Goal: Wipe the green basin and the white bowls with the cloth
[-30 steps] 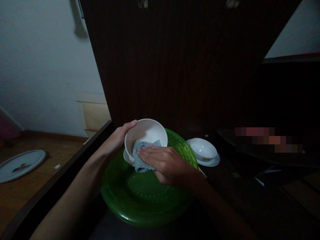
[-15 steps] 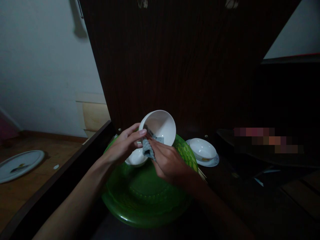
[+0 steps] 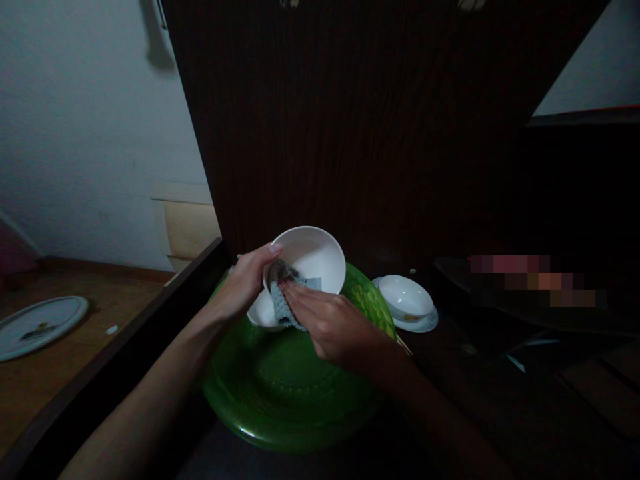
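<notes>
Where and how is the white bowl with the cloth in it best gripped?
I'd grip the white bowl by its upper left rim, coming from the left, thumb over the edge, as the left hand does. It is tilted, inside facing the person, and the right hand with the cloth crosses the near edge.
</notes>
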`<action>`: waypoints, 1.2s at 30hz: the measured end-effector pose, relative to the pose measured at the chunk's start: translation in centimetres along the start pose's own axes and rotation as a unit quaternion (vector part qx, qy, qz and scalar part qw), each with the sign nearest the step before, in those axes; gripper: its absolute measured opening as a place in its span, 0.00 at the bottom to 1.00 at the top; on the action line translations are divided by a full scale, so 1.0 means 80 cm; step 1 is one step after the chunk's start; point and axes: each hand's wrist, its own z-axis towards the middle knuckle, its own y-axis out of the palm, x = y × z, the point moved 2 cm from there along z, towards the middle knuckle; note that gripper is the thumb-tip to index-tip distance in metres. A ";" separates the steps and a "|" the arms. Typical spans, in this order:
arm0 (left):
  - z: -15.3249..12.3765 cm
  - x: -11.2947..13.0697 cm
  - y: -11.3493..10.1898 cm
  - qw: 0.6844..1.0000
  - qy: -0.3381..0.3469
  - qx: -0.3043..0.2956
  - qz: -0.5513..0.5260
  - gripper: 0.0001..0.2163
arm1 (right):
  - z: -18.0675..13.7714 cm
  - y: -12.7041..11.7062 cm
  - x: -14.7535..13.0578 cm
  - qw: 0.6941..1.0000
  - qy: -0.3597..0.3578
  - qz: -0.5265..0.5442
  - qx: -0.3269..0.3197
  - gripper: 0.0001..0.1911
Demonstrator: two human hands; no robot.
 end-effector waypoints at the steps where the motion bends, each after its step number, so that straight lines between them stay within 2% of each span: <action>1: 0.001 0.000 -0.003 1.000 -0.006 0.007 0.013 0.23 | -0.002 -0.001 0.000 1.000 -0.002 -0.004 -0.016 0.29; 8: 0.008 -0.007 -0.017 0.996 -0.085 -0.020 0.011 0.22 | -0.016 -0.010 0.013 0.993 0.030 0.008 -0.116 0.31; 11: 0.012 -0.013 -0.022 0.995 -0.093 -0.017 0.004 0.21 | -0.018 -0.010 0.015 0.991 0.044 0.020 -0.127 0.29; 17: 0.009 -0.009 -0.020 0.992 -0.102 -0.037 -0.069 0.23 | -0.005 -0.007 0.006 0.996 0.046 0.010 -0.080 0.24; 22: 0.005 -0.002 -0.011 0.990 -0.092 -0.038 -0.099 0.27 | -0.002 0.000 0.003 0.997 0.035 -0.027 -0.068 0.35; 25: 0.002 0.002 -0.007 0.993 -0.062 -0.019 -0.101 0.26 | -0.003 0.003 0.004 0.998 0.042 -0.033 -0.035 0.37; 28: -0.004 0.007 -0.004 0.996 -0.014 -0.005 -0.088 0.26 | -0.002 0.003 0.005 0.998 0.044 -0.020 0.026 0.32; 32: -0.011 0.013 0.002 0.996 0.015 -0.050 -0.071 0.26 | 0.000 0.000 0.004 0.993 0.045 -0.001 0.108 0.30; 36: -0.015 0.016 0.006 0.995 0.028 -0.083 -0.050 0.25 | 0.003 -0.003 0.001 0.991 0.029 0.014 0.128 0.33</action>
